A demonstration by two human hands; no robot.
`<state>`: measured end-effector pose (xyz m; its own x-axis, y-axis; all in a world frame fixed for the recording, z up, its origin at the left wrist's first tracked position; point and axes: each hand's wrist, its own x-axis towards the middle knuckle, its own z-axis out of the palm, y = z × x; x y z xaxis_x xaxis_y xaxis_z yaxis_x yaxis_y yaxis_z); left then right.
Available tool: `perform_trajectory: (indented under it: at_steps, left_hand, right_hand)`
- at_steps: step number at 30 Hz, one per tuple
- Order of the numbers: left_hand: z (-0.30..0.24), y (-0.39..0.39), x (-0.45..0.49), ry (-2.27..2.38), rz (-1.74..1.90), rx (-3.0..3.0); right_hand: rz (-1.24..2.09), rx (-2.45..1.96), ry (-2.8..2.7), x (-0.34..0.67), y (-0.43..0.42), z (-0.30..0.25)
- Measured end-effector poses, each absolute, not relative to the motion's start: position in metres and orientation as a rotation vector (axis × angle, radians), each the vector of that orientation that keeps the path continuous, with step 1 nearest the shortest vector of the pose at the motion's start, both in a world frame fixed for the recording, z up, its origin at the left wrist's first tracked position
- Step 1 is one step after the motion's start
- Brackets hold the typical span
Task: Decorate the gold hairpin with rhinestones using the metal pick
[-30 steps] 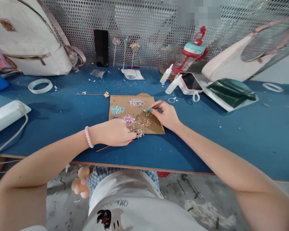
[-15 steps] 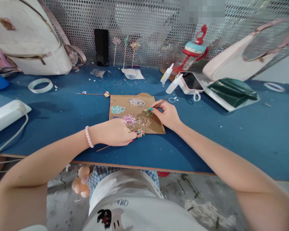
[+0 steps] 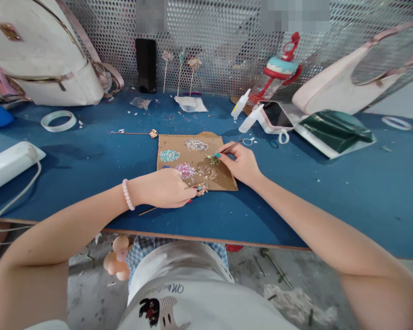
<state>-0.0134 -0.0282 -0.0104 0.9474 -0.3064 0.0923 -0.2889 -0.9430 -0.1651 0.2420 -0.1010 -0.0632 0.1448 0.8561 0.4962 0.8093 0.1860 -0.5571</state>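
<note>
My left hand (image 3: 167, 189), fingers closed, grips a thin gold hairpin (image 3: 147, 211) by the near edge of a cardboard sheet (image 3: 226, 182). The pin's head, covered in multicoloured stones (image 3: 202, 189), sticks out past my fingertips. In my right hand (image 3: 243, 164) is a pair of dark tweezers (image 3: 231, 146), pinched between thumb and fingers. Their tips point down at a pile of green stones (image 3: 212, 159); whether they hold one is too small to tell. Around it on the cardboard lie turquoise stones (image 3: 170, 155), silvery stones (image 3: 196, 145), pink stones (image 3: 186, 170) and tan stones (image 3: 207, 173).
Another gold hairpin (image 3: 136, 133) lies left of the cardboard. Two white glue bottles (image 3: 250, 119) rest near a phone (image 3: 275, 114). Behind are decorated sticks (image 3: 179, 73) and a black phone (image 3: 146, 66). Bags, a tape roll (image 3: 58, 121) and a green packet (image 3: 335, 130) flank the workspace.
The camera view has shifted very slightly. Both hands keep the same positions and grips, with the tweezers still at the green pile.
</note>
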Motion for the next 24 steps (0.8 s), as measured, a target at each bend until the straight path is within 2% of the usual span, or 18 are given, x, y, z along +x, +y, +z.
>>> perform_trajectory:
  at_steps: [24]
  left_hand:
    - [-0.0094,-0.0285,-0.0127,0.457,-0.165,-2.955]
  right_hand:
    - [0.081,-1.604,-1.612,0.2364,-0.1023,-0.0573]
